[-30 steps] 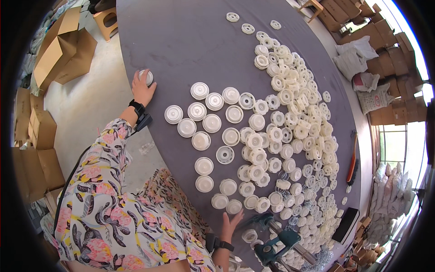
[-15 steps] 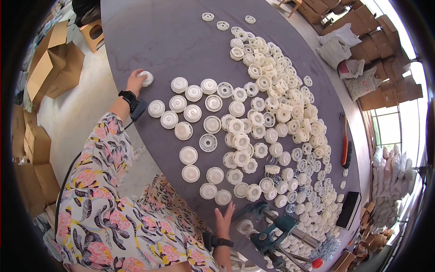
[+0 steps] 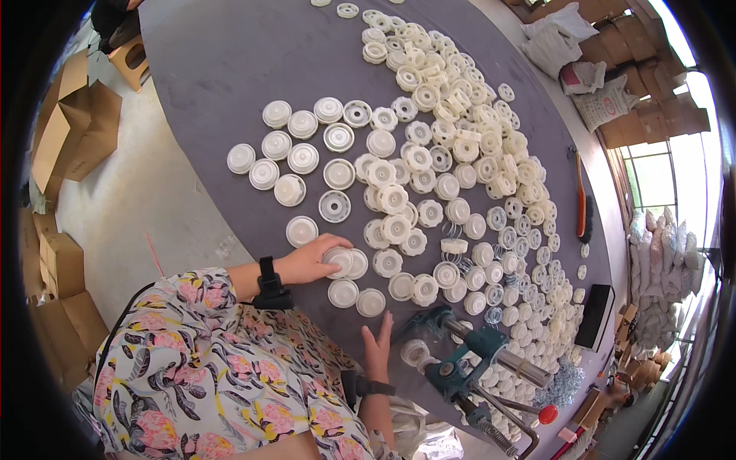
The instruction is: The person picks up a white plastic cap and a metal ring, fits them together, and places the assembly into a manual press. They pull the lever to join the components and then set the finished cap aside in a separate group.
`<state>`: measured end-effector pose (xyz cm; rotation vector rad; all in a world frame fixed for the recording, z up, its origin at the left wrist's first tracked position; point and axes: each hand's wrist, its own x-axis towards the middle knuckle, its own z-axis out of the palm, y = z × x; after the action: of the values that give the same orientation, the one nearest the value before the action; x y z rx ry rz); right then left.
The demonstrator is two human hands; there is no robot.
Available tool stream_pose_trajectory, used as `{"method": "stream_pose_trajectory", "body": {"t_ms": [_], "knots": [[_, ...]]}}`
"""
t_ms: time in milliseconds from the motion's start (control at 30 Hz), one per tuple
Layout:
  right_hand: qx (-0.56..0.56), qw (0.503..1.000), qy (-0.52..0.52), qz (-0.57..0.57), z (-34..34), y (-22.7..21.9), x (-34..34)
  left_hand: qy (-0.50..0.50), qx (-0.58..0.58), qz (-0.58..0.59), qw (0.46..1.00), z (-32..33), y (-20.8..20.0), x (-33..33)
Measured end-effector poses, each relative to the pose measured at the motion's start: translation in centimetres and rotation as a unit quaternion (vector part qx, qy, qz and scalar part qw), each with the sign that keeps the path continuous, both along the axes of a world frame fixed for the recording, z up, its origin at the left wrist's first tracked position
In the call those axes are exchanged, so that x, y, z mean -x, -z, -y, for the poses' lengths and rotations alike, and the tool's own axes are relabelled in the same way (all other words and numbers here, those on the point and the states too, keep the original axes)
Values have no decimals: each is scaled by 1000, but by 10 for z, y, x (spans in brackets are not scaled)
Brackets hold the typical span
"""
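Observation:
My left hand [image 3: 310, 261] has its fingers closed on a white round cap [image 3: 337, 262], which partly overlaps another white cap [image 3: 357, 264] on the table. Low beside the table's near edge, my right hand [image 3: 376, 349] holds nothing, its thumb and fingers apart. Just right of it stands a teal hand press [image 3: 460, 368] with a steel cylinder and a red knob [image 3: 547, 415]. A whitish round piece [image 3: 415, 353] sits at the press's left side. Between my hands lie two more white caps, one [image 3: 343, 293] nearer my left, the other [image 3: 371, 302] nearer my right.
A large heap of cream notched rings [image 3: 460, 146] covers the table's right half. Metal springs [image 3: 563, 383] are piled beyond the press. A brush [image 3: 584, 207] and a black box [image 3: 593, 318] lie by the right edge. Cartons [image 3: 77, 138] stand on the floor at left.
My left hand has come from the table's far left edge to the near rows of caps. The view has shifted, sliding the table up and left. My right hand stays beside the press.

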<state>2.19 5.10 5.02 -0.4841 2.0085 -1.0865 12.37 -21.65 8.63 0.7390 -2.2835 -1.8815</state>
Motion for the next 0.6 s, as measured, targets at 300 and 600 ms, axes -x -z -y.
{"method": "stream_pose_trajectory", "body": {"t_ms": [300, 600], "knots": [[78, 994, 24, 70, -27, -6, -1, -129, -39, -35, 990, 10, 3, 13], [147, 986, -51, 60, -32, -6, -6, -70, -108, -80, 988, -55, -12, 26]]}}
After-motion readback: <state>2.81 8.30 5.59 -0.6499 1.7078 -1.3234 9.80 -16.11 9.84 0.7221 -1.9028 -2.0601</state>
